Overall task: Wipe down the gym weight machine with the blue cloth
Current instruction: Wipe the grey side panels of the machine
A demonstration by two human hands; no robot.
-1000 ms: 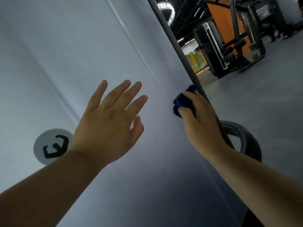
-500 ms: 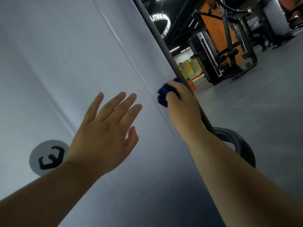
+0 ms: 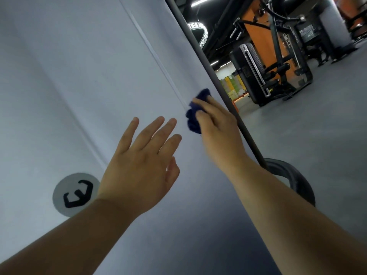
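Cloth [image 3: 193,120], dark blue and crumpled into a soft wad, is pressed against the machine's pale panel [image 3: 79,76], just beside its dark edge post [image 3: 198,48]. The right hand [image 3: 216,126] holds it, fingers [image 3: 201,103] curled over it. The panel's long axis runs up and away, so a stroke probably follows that line. The left hand [image 3: 139,167] is nearby, lower left, fingers spread, holding nothing.

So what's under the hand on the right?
A bunched dark blue cloth sticks out from under the right hand, against the machine's pale grey flat panel. The rest of the cloth, and the panel beneath it, are covered by the hand.
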